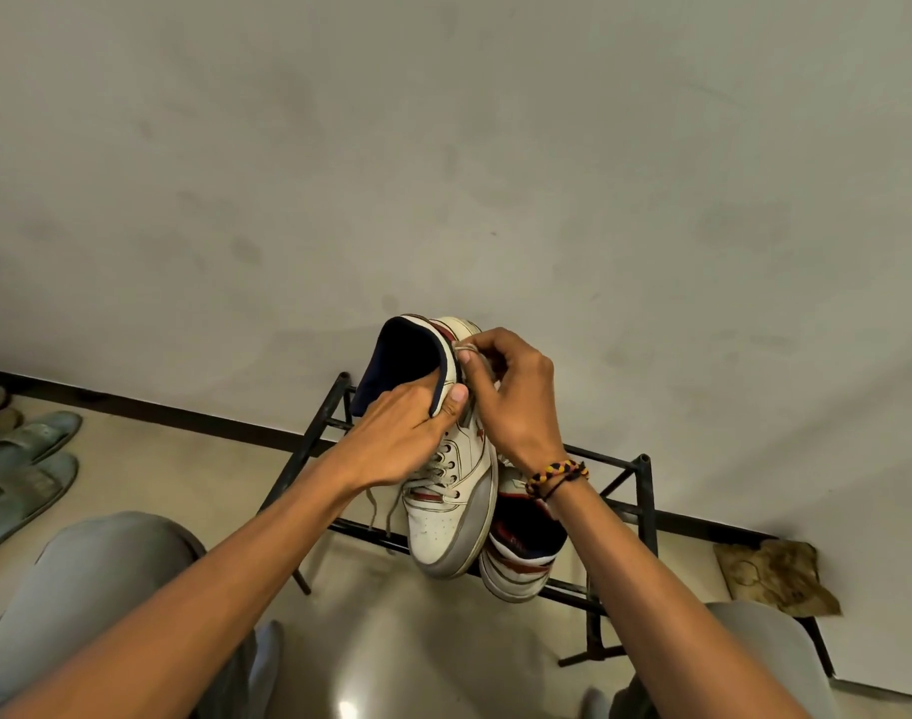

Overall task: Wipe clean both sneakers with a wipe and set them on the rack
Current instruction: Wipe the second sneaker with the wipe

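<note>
Left hand [407,428] grips the raised sneaker's [451,490] collar above the rack [645,511]; right hand [516,402] pinches its lace. A tug could topple sneaker 2 [521,568] off its rails.

Left hand [402,433] grips the collar of a raised white sneaker [451,490]; right hand [516,402] pinches its lace. The second sneaker [521,563] sits at five o'clock on the black rack [645,511].
</note>
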